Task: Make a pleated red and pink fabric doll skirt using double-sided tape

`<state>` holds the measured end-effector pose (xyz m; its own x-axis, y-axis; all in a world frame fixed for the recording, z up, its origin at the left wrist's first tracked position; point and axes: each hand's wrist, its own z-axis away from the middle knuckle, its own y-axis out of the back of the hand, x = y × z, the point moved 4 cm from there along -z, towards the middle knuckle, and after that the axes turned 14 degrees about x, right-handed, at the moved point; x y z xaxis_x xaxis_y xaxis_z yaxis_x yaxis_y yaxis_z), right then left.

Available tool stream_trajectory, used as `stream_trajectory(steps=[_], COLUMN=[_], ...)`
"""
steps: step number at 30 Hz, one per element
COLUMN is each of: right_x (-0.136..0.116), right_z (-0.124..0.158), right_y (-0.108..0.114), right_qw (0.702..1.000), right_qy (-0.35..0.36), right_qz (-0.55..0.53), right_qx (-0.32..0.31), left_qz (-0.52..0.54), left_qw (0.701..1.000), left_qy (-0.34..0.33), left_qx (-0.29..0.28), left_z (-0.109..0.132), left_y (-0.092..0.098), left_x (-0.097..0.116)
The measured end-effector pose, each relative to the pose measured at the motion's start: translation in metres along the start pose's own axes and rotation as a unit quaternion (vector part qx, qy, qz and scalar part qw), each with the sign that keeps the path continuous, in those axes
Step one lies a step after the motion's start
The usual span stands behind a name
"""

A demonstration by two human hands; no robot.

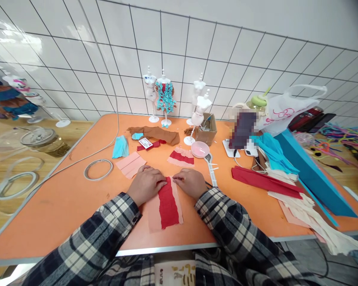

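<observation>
A strip of red crepe paper lies lengthwise on a pink crepe paper sheet at the table's near edge. My left hand rests on the upper left of the layers, its thumb and forefinger closed on the red strip's top left edge. My right hand pinches the pink sheet's top right corner between thumb and fingertips. The curled fingers of both hands are partly hidden. Just beyond my hands lie a small pink piece with a red band and a folded pink piece.
Small dress forms stand along the tiled wall. A pink bowl, cardboard box and phone on a stand are at the back. Red folded paper and blue sheets lie right; a tape roll lies left.
</observation>
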<state>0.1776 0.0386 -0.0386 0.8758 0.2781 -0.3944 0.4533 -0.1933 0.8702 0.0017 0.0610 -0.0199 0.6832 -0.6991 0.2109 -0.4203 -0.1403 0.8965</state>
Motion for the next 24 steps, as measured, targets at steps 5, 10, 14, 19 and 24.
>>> stream_trajectory(steps=[5, 10, 14, 19, 24], right_x=[0.0, -0.001, 0.002, 0.004, 0.002], right_z=[0.0, 0.002, 0.0, -0.011, -0.016], right_y=[-0.001, -0.002, -0.002, 0.0, 0.005], right_qw=[1.0, 1.0, 1.0, 0.998, 0.998], right_qy=[0.013, 0.023, 0.0, -0.048, -0.041], right_qz=[0.019, 0.021, -0.003, -0.035, -0.035], right_qx=[0.001, 0.001, 0.001, -0.038, -0.043], left_qz=[0.01, 0.02, 0.021, 0.013, 0.001], left_qw=[1.0, 0.999, 0.999, 0.998, 0.999], left_qy=[0.009, 0.029, 0.043, 0.052, 0.041], left_qx=[-0.009, -0.008, -0.024, -0.02, -0.018], left_z=[0.002, 0.005, 0.006, 0.006, 0.007], left_y=[-0.002, 0.001, 0.004, 0.009, 0.015], left_x=[-0.002, -0.01, -0.018, -0.019, -0.018])
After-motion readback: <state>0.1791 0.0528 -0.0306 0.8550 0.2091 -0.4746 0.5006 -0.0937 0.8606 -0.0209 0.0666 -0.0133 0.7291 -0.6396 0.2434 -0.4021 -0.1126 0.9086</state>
